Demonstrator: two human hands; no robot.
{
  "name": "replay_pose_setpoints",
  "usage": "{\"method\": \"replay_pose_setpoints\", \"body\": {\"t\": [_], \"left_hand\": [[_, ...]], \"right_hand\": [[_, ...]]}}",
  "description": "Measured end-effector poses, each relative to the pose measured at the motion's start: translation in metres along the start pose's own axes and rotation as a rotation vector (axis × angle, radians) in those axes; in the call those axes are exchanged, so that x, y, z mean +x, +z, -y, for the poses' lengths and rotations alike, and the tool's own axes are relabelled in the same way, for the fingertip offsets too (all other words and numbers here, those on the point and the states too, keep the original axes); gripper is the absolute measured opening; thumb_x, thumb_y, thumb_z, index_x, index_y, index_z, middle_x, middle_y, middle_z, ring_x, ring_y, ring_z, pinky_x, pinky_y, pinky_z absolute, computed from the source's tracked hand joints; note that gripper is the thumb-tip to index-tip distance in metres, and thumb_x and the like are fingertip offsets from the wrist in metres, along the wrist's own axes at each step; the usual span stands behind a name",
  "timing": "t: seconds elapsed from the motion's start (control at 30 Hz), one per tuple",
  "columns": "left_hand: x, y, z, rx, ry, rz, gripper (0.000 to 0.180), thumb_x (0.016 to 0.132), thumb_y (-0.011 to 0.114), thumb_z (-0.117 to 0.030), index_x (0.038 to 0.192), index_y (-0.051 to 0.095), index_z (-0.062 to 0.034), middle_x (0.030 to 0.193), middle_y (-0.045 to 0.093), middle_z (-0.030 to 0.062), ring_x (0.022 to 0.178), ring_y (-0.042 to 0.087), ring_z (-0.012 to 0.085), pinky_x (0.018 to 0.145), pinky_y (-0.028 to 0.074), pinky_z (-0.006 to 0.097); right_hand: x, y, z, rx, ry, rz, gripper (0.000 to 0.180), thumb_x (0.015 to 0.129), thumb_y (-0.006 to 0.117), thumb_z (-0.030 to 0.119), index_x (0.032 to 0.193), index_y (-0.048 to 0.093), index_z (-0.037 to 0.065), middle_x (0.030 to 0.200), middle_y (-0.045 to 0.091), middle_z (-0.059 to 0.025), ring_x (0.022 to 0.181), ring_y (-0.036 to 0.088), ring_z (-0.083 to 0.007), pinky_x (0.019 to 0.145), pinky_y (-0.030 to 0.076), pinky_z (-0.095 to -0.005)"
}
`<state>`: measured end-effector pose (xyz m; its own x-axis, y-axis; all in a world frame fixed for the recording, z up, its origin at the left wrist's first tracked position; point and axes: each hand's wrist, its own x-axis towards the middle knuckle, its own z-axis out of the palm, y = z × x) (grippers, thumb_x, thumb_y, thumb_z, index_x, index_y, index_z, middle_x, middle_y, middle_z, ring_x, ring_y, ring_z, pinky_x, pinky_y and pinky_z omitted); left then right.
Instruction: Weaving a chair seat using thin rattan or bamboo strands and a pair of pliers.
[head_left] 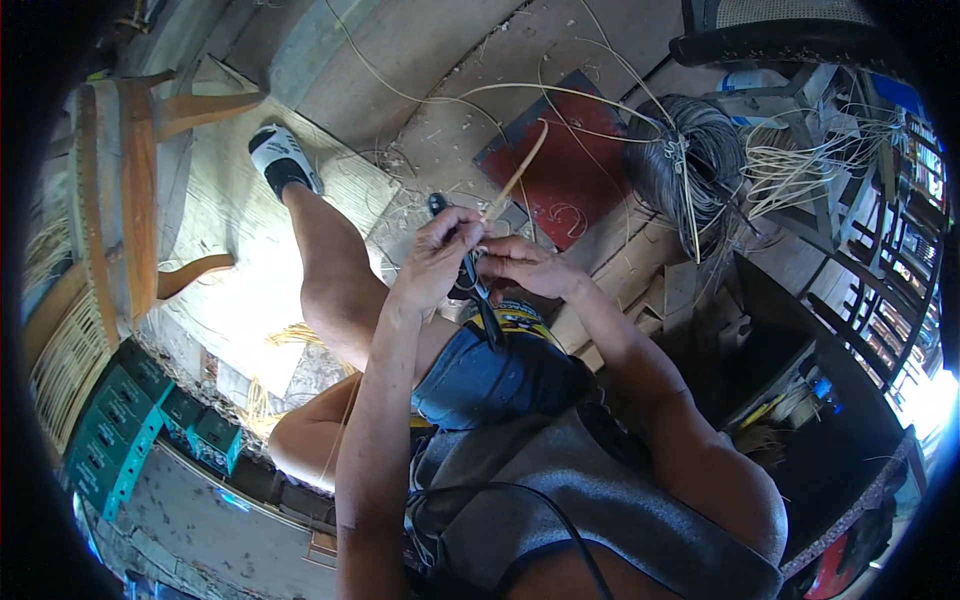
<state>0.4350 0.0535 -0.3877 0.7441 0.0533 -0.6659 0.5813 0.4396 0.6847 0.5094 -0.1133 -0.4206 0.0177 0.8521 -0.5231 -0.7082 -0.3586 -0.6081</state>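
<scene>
My left hand [440, 250] is closed round the lower end of a tan cane strip [522, 172], which slants up and to the right to a curved tip. Close beside it, my right hand [527, 266] has its fingers curled in a pinch; what lies between them is too small to make out. Under and between my hands is a dark hand tool [488, 318] with black ends, resting over my thigh. Its kind is partly hidden by my fingers. A yellow and black container [522, 318] shows behind my knee.
A dark red board [575, 165] lies on the planks beside a grey coil of strands [690, 150]. Pale cane bundles [790, 170] hang at right. A wooden chair frame [135, 185] stands left, above green boxes [115, 435]. Loose thin strips cross the floor.
</scene>
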Motion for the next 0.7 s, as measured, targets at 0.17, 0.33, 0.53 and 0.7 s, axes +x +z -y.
{"method": "replay_pose_setpoints", "body": {"t": [0.17,0.33,0.53,0.7], "left_hand": [[-0.001,-0.017,0.006,-0.114,0.036,-0.362,0.014,0.097,0.054,-0.019,0.104,0.057,-0.0073,0.091,0.062,0.0032,0.082,0.061,0.0105,0.062,0.053,0.027],[-0.003,-0.012,-0.001,0.026,0.063,-0.526,0.015,0.097,0.053,-0.023,0.102,0.058,-0.0102,0.089,0.058,-0.0003,0.074,0.055,0.0077,0.057,0.049,0.022],[-0.007,-0.013,-0.017,-0.117,0.063,-0.519,0.016,0.098,0.053,-0.025,0.102,0.057,-0.0101,0.092,0.057,-0.0004,0.076,0.054,0.005,0.052,0.046,0.02],[-0.022,-0.015,-0.022,-0.303,0.036,-0.511,0.016,0.097,0.054,-0.024,0.103,0.056,-0.0095,0.092,0.057,-0.0002,0.083,0.059,0.0082,0.053,0.048,0.022]], "right_hand": [[0.05,-0.045,-0.075,-0.012,-0.035,-0.505,0.03,0.095,0.051,0.023,0.115,0.057,0.002,0.088,0.065,-0.0079,0.07,0.062,-0.0149,0.066,0.052,-0.0288],[0.052,-0.096,-0.232,-0.979,0.077,-0.528,0.037,0.088,0.056,0.028,0.116,0.06,0.005,0.09,0.066,-0.0204,0.082,0.065,-0.0335,0.078,0.05,-0.0418],[0.003,-0.177,-0.294,-0.907,0.646,-1.15,0.037,0.084,0.058,0.035,0.11,0.058,0.008,0.098,0.066,-0.0192,0.092,0.066,-0.0327,0.079,0.051,-0.0442],[0.029,-0.179,-0.3,-0.333,0.687,-1.111,0.03,0.083,0.059,0.03,0.099,0.062,0.005,0.094,0.066,-0.0168,0.085,0.066,-0.0324,0.074,0.053,-0.043]]}}
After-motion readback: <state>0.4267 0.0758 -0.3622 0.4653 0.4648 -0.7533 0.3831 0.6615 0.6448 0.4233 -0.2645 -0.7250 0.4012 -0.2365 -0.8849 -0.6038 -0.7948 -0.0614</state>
